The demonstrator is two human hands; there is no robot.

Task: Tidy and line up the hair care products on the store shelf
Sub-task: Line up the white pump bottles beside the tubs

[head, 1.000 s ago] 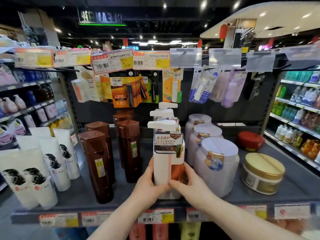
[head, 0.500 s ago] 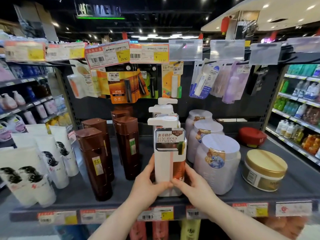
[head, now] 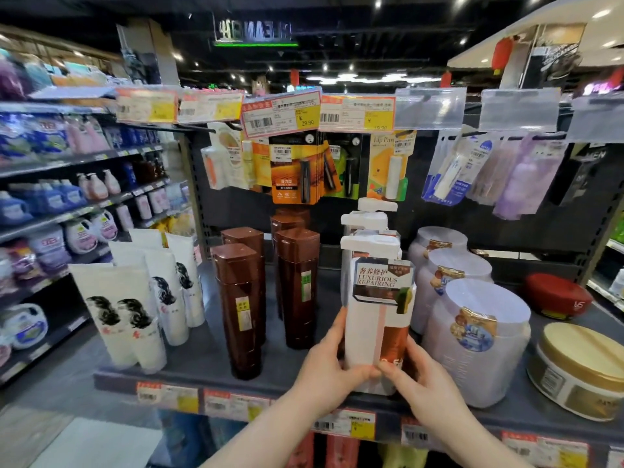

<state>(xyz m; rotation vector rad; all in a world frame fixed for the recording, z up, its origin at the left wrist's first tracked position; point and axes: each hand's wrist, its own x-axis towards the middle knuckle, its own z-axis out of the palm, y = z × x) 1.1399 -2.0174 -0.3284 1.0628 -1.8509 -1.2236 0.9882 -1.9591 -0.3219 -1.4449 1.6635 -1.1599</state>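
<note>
The dark shelf (head: 202, 363) carries rows that run from its front edge to its back. Three pale purple jars (head: 479, 349) stand in a line right of the middle, the nearest close to the front edge. White tubes (head: 125, 315) with a black hair drawing fill the left end. Tall brown bottles (head: 239, 309) stand in two rows left of the middle.

The white pump bottle (head: 378, 319) stands upright at the front edge, in the middle, between the brown bottles and the jars and heading a row of like bottles. The left hand (head: 324, 369) and right hand (head: 425, 383) clasp its lower part from either side, thumbs nearly meeting on its front.

A gold-lidded tub (head: 580, 366) sits at the front right corner, with a red tub (head: 557, 295) behind it. Price tags (head: 344, 423) line the front edge.
</note>
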